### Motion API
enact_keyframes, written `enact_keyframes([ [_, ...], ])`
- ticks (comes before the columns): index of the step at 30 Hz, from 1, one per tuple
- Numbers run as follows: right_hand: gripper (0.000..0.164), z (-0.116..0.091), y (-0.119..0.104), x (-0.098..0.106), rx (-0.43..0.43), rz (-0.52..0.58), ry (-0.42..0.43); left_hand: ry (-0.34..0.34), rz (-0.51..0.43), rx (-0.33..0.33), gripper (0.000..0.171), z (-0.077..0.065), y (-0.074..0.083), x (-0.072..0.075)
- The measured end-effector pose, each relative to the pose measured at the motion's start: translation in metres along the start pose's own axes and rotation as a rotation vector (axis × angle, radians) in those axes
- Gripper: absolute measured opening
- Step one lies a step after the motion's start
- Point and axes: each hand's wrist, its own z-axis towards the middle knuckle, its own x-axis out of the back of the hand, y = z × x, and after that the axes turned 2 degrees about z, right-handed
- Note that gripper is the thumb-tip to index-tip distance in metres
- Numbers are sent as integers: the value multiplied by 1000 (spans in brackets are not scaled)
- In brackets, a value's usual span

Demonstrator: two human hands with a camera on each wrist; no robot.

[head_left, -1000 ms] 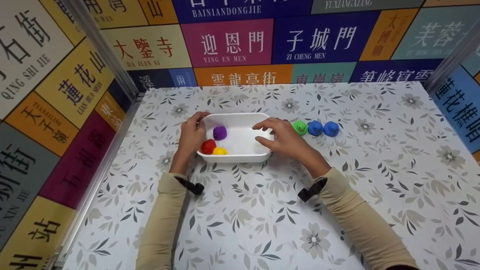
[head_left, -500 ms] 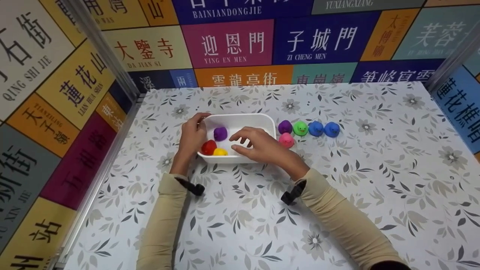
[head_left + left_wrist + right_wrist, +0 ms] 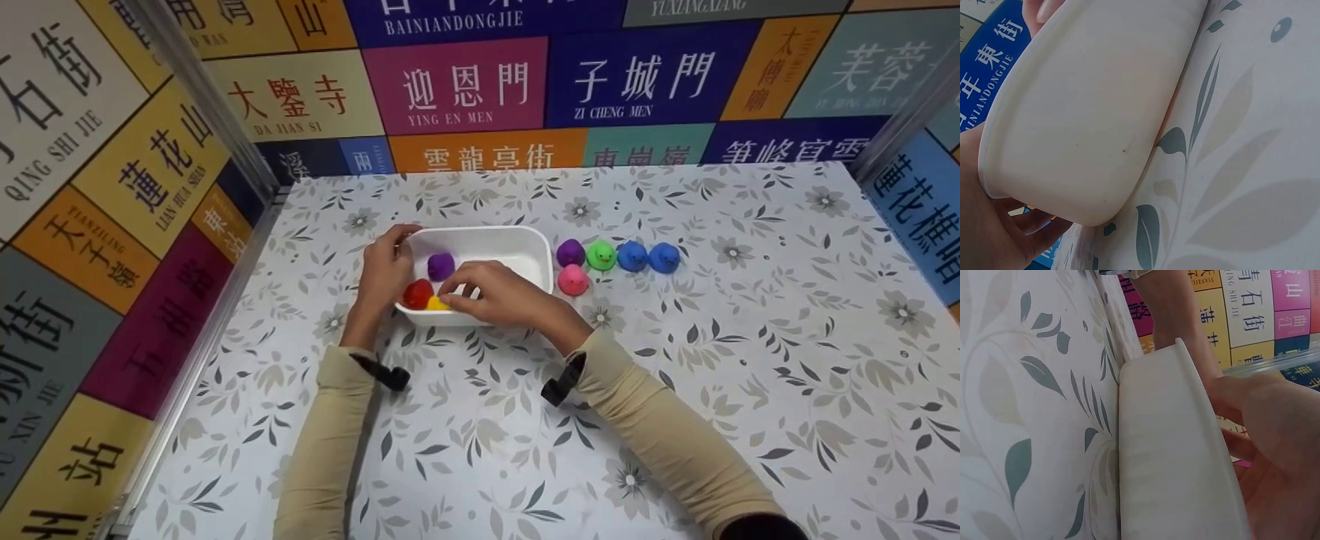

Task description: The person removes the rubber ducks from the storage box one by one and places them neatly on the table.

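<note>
In the head view, my left hand point(image 3: 384, 268) grips the left end of a white plastic tub point(image 3: 517, 238); the left wrist view shows its fingers along the tub wall point(image 3: 1089, 112). My right hand point(image 3: 499, 292) reaches over the near rim, and its thumb and fingertips pinch a yellow toy duck point(image 3: 435, 303), mostly covered by them. Beside that one, in the near left corner, lies a red toy duck point(image 3: 417, 294). A purple toy duck point(image 3: 440, 267) sits farther back in the tub. From the right wrist, the tub's wall point(image 3: 1168, 455) hides the fingertips.
Right of the tub, a second purple duck point(image 3: 571, 253), a green duck point(image 3: 601, 256) and two blue ducks point(image 3: 632, 256) stand in a row. A pink duck point(image 3: 573, 280) sits in front of the purple one. Sign-covered panels point(image 3: 465, 82) border the flower-patterned table point(image 3: 480, 435).
My right hand has moved left across the tub and down to the yellow duck, its fingers closing there. The purple and pink ducks outside came into sight. My left hand stays put.
</note>
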Motion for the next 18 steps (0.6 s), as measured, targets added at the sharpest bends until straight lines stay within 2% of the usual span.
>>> enact_keyframes([
  [5, 32, 5, -1, -7, 46, -25, -17, 13, 26, -26, 38, 0, 0, 1],
  [11, 46, 9, -5, -10, 61, -30, -54, 20, 31, -26, 37, 1, -1, 1],
  [18, 43, 11, -4, -12, 50, -15, -57, 18, 33, -21, 37, 2, -2, 0],
])
